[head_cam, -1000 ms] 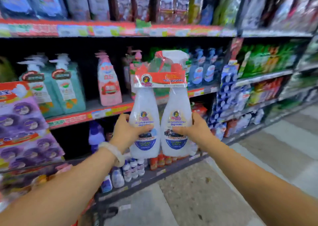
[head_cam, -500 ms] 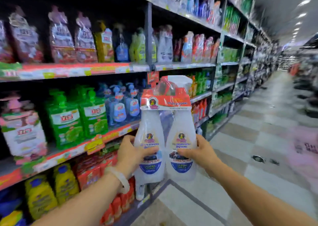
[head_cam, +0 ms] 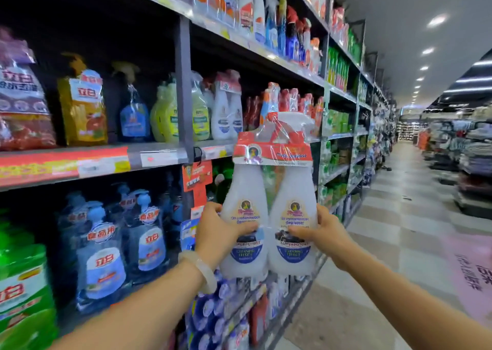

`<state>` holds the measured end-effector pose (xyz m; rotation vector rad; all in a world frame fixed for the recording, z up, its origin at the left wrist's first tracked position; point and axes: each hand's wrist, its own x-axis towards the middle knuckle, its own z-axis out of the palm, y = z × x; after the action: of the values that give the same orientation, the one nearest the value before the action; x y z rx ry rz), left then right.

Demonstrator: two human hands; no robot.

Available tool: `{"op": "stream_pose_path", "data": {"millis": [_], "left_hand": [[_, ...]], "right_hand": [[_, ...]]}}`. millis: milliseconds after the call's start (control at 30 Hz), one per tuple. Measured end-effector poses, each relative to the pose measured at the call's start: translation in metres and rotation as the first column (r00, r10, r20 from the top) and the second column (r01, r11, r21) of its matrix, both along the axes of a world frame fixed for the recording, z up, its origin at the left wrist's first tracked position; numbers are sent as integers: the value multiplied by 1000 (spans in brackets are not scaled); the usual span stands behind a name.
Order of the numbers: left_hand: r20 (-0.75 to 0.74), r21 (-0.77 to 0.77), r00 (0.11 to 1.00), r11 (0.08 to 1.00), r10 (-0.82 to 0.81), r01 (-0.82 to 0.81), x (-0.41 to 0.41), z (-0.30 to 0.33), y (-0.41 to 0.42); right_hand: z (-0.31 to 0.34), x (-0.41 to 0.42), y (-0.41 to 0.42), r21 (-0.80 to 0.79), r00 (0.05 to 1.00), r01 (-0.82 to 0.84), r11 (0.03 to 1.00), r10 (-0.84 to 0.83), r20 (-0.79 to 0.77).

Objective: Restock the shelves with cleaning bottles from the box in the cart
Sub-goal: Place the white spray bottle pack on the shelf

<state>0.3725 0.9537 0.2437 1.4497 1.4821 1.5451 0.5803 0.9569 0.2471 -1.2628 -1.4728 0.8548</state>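
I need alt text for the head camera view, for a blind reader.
Both hands, left hand and right hand, hold a shrink-wrapped twin pack of white degreaser bottles up before stocked supermarket shelves; an aisle runs off on the right.

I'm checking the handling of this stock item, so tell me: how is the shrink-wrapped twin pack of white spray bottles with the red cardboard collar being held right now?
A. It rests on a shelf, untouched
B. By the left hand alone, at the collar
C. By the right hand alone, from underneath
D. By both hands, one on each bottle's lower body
D: the left hand grips the left bottle and the right hand the right bottle of the shrink-wrapped twin pack of white spray bottles, held upright in the air in front of the shelves.
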Motion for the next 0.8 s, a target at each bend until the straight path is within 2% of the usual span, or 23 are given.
{"op": "stream_pose_path", "data": {"millis": [233, 433, 633, 800], "left_hand": [[-41, 157, 997, 986, 70, -62, 9, 73, 112], [-17, 275, 978, 941, 208, -195, 26, 149, 214], [12, 255, 897, 866, 442, -430, 25, 199, 316], [86, 270, 860, 819, 503, -506, 25, 205, 389]], "right_hand": [[69, 9, 135, 160, 996, -86, 983, 87, -2], [139, 11, 274, 307, 964, -259, 916, 267, 16], [192, -2, 413, 354, 906, -391, 850, 422, -14], [206, -21, 504, 414, 878, -446, 793, 479, 29]]}}
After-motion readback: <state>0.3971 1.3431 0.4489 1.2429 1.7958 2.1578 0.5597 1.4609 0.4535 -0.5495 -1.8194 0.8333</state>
